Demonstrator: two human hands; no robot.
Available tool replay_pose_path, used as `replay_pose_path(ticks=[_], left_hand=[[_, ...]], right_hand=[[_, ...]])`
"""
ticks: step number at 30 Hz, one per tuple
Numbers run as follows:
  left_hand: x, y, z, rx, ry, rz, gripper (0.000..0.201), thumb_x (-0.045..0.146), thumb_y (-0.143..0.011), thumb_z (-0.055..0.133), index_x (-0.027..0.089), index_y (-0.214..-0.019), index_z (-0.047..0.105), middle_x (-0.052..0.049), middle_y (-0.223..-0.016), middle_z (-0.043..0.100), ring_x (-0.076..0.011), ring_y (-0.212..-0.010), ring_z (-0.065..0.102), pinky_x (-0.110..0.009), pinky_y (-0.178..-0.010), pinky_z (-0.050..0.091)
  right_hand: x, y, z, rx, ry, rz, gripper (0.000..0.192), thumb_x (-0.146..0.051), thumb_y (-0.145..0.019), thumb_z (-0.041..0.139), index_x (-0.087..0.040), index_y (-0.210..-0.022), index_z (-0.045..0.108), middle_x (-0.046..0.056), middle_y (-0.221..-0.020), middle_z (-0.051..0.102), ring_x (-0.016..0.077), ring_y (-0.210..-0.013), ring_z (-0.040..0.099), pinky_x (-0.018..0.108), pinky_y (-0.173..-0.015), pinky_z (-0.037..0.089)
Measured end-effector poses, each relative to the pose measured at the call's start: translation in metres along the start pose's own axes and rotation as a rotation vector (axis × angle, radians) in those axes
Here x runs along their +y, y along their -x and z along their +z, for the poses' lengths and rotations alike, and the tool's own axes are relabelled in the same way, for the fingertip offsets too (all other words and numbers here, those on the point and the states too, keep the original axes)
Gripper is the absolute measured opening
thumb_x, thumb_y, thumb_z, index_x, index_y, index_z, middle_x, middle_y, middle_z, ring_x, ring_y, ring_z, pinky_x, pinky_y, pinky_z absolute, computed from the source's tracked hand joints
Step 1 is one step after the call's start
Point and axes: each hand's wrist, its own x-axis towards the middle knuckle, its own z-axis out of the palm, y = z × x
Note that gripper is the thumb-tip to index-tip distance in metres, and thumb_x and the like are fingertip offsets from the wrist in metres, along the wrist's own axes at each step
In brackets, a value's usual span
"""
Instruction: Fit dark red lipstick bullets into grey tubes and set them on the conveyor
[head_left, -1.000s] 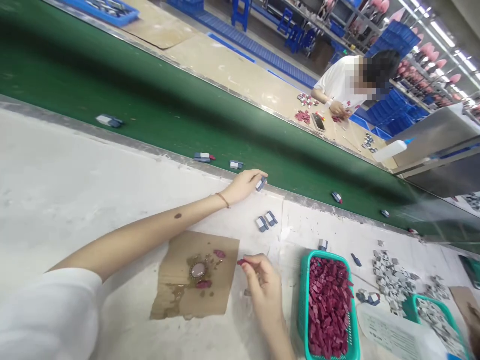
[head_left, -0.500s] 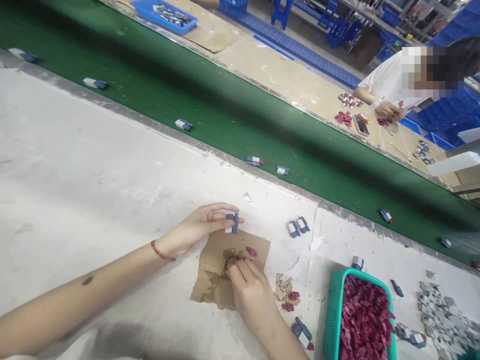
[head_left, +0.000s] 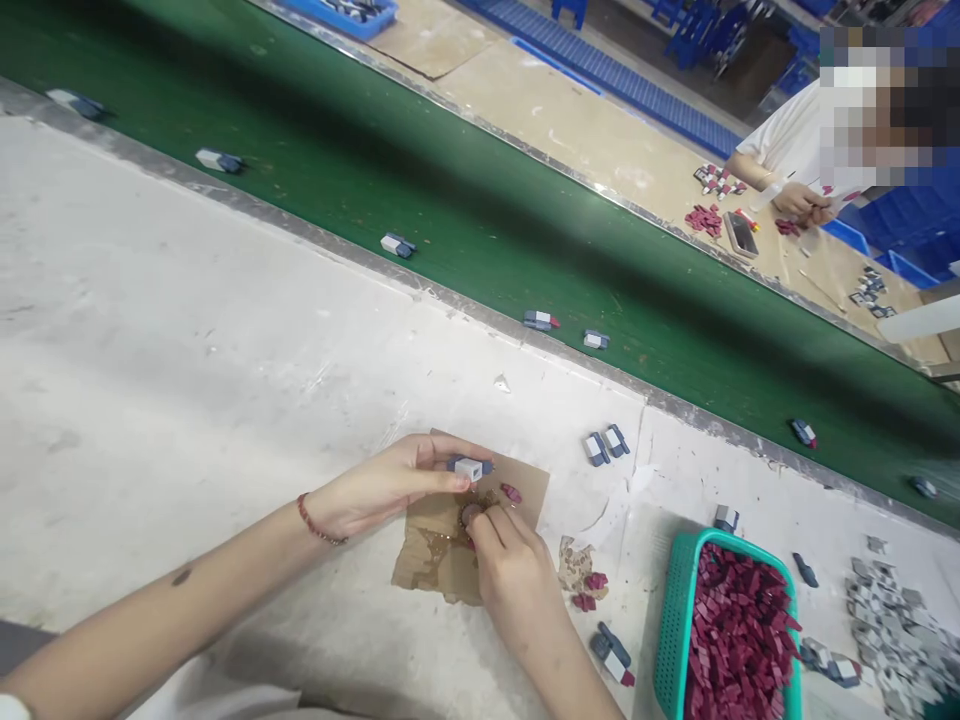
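Grey-and-white clip piece (head_left: 470, 467), centre frame, sits pinched in the left hand (head_left: 382, 490) over stained cardboard (head_left: 435, 550). Just right, the right hand (head_left: 514, 575) closes its fingertips on what may be a small maroon insert; it's blurry. Sticky residue could foul the fingers, or the insert could drop before reaching the teal basket (head_left: 675, 620) at lower right.

left hand (head_left: 382, 487) pinching, right hand (head_left: 510, 570) fingertips pressed down, forearms converging
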Motion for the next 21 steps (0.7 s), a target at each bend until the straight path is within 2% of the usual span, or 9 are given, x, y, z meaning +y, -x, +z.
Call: replay_pose_path(ticks=[2,5,7,9,12,16,19,21], left_hand=[[-0.002,0.000,0.000,0.010,-0.029,0.014,0.039,0.034,-0.064,0.084,0.019,-0.100,0.074,-0.008,-0.102,0.073,-0.0246,-0.092,0.067,-0.035,-0.083,0.053],[-0.007,-0.001,0.001,0.038,-0.085,0.058,0.034,0.042,-0.070,0.078,0.017,-0.091,0.072,-0.005,-0.076,0.072,-0.0186,-0.070,0.065,-0.031,-0.069,0.053],[-0.011,-0.003,0.002,0.026,-0.134,0.094,0.035,0.050,-0.075,0.071,0.016,-0.084,0.069,-0.003,-0.066,0.068,-0.0146,-0.056,0.058,-0.027,-0.056,0.049],[-0.014,-0.005,0.002,0.021,-0.172,0.136,0.039,0.054,-0.078,0.067,0.015,-0.085,0.066,-0.002,-0.064,0.065,-0.0121,-0.050,0.053,-0.024,-0.048,0.043],[-0.017,-0.005,0.002,0.028,-0.210,0.187,0.042,0.053,-0.080,0.064,0.016,-0.100,0.062,0.001,-0.061,0.061,-0.0121,-0.050,0.051,-0.023,-0.047,0.040],[-0.021,-0.002,0.005,0.019,-0.276,0.288,0.033,0.048,-0.085,0.059,0.017,-0.098,0.058,-0.004,-0.076,0.066,-0.0143,-0.059,0.056,-0.026,-0.055,0.045],[-0.026,0.001,0.007,0.012,-0.390,0.372,0.027,0.044,-0.090,0.052,0.018,-0.093,0.057,-0.003,-0.075,0.064,-0.0154,-0.061,0.055,-0.026,-0.058,0.045],[-0.029,0.002,0.008,0.005,-0.491,0.423,0.025,0.041,-0.092,0.048,0.018,-0.092,0.057,-0.003,-0.074,0.063,-0.0164,-0.064,0.056,-0.026,-0.059,0.045]], right_hand=[[-0.001,0.000,-0.001,0.012,0.016,-0.010,0.032,0.007,-0.082,0.038,-0.022,-0.082,0.052,0.003,-0.073,0.060,0.0210,-0.068,0.058,0.029,-0.057,0.047],[-0.002,0.000,-0.001,0.032,0.040,-0.022,0.033,0.007,-0.083,0.037,-0.021,-0.079,0.053,0.004,-0.071,0.060,0.0205,-0.066,0.057,0.028,-0.056,0.047],[-0.003,-0.001,-0.001,0.029,0.027,-0.020,0.033,0.007,-0.084,0.036,-0.020,-0.078,0.054,0.004,-0.070,0.061,0.0201,-0.065,0.058,0.028,-0.055,0.047],[-0.002,-0.001,-0.001,0.033,-0.030,-0.005,0.033,0.005,-0.085,0.036,-0.020,-0.077,0.055,0.005,-0.071,0.062,0.0199,-0.066,0.059,0.028,-0.056,0.047],[0.004,0.000,-0.004,0.050,-0.294,0.095,0.025,-0.005,-0.091,0.043,-0.020,-0.079,0.059,0.004,-0.071,0.063,0.0185,-0.066,0.060,0.027,-0.058,0.049],[0.015,0.002,-0.012,0.146,-0.843,0.413,0.011,-0.026,-0.091,0.058,-0.021,-0.084,0.065,0.001,-0.072,0.067,0.0157,-0.061,0.063,0.026,-0.057,0.052],[0.020,0.002,-0.015,0.282,-1.141,0.537,0.018,-0.038,-0.085,0.067,-0.020,-0.085,0.067,0.000,-0.066,0.067,0.0148,-0.055,0.063,0.026,-0.052,0.052],[0.020,0.002,-0.014,0.347,-1.234,0.567,0.023,-0.042,-0.082,0.071,-0.020,-0.083,0.068,0.000,-0.062,0.066,0.0146,-0.053,0.063,0.027,-0.052,0.053]])
